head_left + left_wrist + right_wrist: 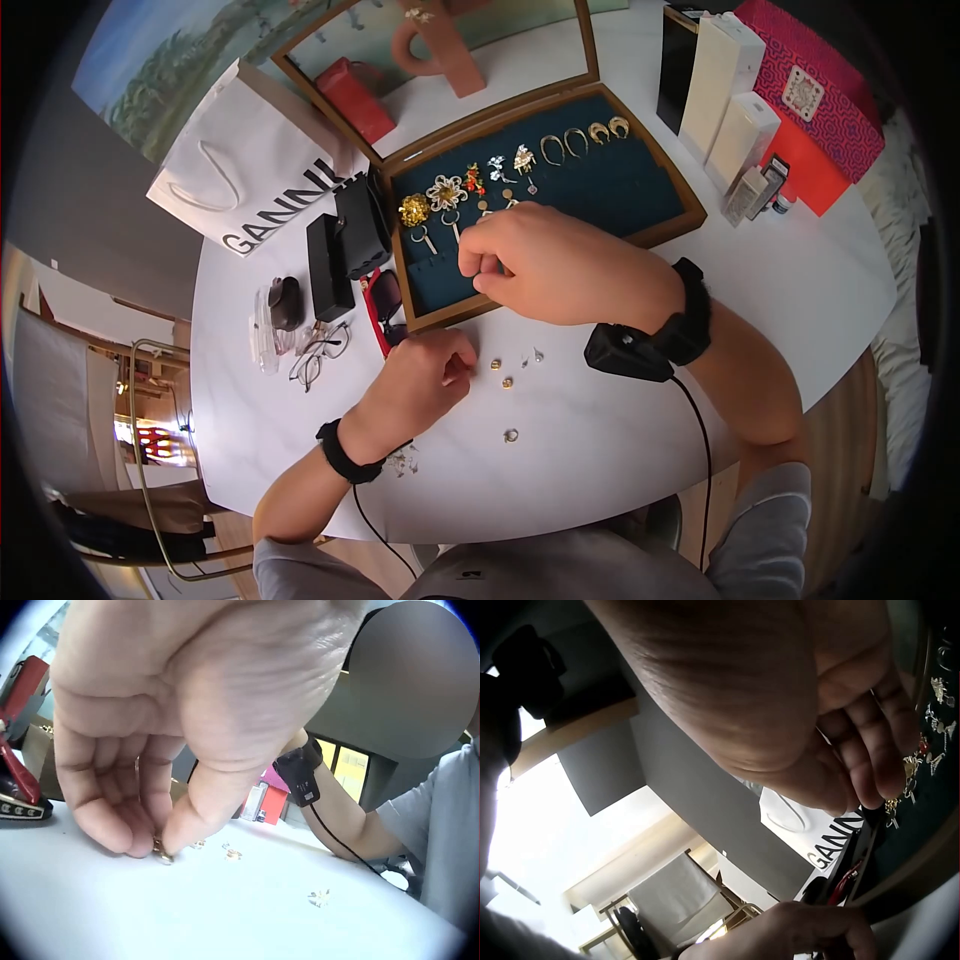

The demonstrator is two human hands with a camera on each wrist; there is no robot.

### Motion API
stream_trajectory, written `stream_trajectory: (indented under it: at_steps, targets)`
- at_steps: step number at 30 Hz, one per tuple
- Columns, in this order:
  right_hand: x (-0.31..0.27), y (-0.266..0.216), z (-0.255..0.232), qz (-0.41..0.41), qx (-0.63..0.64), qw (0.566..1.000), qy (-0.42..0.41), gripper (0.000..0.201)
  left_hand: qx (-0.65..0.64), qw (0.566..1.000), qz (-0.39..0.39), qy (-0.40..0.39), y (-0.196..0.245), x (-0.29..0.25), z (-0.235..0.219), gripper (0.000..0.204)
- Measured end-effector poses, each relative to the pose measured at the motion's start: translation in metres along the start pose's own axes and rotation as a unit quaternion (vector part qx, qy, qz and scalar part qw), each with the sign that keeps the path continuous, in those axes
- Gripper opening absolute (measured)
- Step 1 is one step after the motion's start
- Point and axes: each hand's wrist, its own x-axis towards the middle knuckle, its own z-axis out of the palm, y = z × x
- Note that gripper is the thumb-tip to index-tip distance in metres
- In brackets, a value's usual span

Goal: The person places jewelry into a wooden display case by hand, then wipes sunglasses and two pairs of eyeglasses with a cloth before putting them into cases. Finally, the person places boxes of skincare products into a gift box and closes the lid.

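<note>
My left hand [415,380] is low over the white table, thumb and fingertips pinching a small gold earring [163,853] at the tabletop. My right hand [560,265] is over the dark green lining of a wooden jewelry box [630,180], fingers bent; its palm and fingers [866,765] show from below, and I cannot tell whether it holds anything. Inside the box are a gold flower piece [413,210], a pale flower piece [447,193], gold hoops [552,150] and several other earrings. Loose gold pieces [507,382], small drop earrings [538,355] and a ring [511,436] lie between my arms.
The box's glass lid [595,50] stands raised at the back. On the left are a white paper bag [240,150], black cases [330,265], sunglasses [385,300] and eyeglasses [325,350]. White boxes [720,80] and a red patterned box [810,100] stand at back right.
</note>
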Motion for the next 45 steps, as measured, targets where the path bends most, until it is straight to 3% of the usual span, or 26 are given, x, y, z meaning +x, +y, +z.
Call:
stream_trajectory:
  at_steps: [5,8,11,15,17,19,20,21,24,27,30,33,35,37,39,43,45]
  targets:
    - [0.001,0.008,0.009,-0.06,-0.001,0.998,0.022,0.01,0.005,0.999,0.008,0.037,0.006,-0.006,0.005,0.012]
    - [0.001,0.002,0.006,-0.02,-0.007,1.0,-0.012,0.01,0.01,0.999,0.003,0.031,0.002,-0.007,0.005,0.014]
    - [0.001,0.005,0.01,-0.073,-0.006,0.997,0.017,0.01,0.064,0.997,0.01,0.044,-0.001,-0.009,0.007,0.016]
    - [0.0,0.006,0.015,-0.06,-0.018,0.998,0.007,0.01,0.118,0.99,0.022,0.077,-0.006,-0.005,0.008,0.018]
    - [0.002,0.004,0.016,-0.045,-0.013,0.999,-0.01,0.009,0.085,0.995,0.002,0.051,-0.002,-0.004,-0.003,0.019]
    - [0.003,0.005,0.02,-0.05,0.025,0.997,-0.046,0.008,-0.173,0.981,-0.061,0.066,-0.008,-0.001,-0.008,0.023]
    - [0.004,0.004,0.022,-0.049,0.025,0.998,-0.043,0.008,-0.33,0.94,-0.059,0.064,-0.011,0.003,-0.011,0.024]
    - [0.004,0.004,0.024,-0.061,0.055,0.995,-0.052,0.007,-0.329,0.94,-0.057,0.063,-0.01,0.008,-0.015,0.024]
    - [0.004,0.0,0.021,-0.084,0.091,0.992,-0.036,0.008,-0.504,0.858,-0.06,0.08,-0.003,0.02,-0.029,0.015]
    - [0.007,0.008,0.018,-0.08,0.099,0.992,-0.008,0.01,-0.544,0.832,-0.087,0.062,-0.002,0.033,-0.035,0.014]
    - [0.012,0.025,0.018,-0.126,0.007,0.985,0.121,0.008,-0.528,0.845,-0.063,0.055,-0.008,0.05,-0.036,0.013]
    - [0.016,0.035,0.008,-0.088,0.007,0.983,0.159,0.007,-0.5,0.862,-0.061,0.054,-0.001,0.074,-0.042,0.013]
    - [0.015,0.038,-0.005,-0.098,0.005,0.982,0.165,0.007,-0.435,0.897,-0.044,0.062,0.002,0.093,-0.047,0.012]
    - [0.015,0.045,-0.017,-0.018,0.117,0.979,0.169,0.007,-0.394,0.916,-0.002,0.074,0.003,0.117,-0.05,0.012]
    - [0.014,0.052,-0.031,0.001,0.112,0.979,0.171,0.007,-0.296,0.947,0.068,0.102,0.014,0.141,-0.052,0.015]
    - [0.015,0.084,-0.041,0.067,0.1,0.971,0.209,0.007,-0.214,0.969,0.107,0.07,0.027,0.186,-0.056,0.015]
    - [0.016,0.1,-0.035,0.074,0.101,0.962,0.244,0.01,-0.073,0.99,0.108,0.051,0.023,0.206,-0.054,0.017]
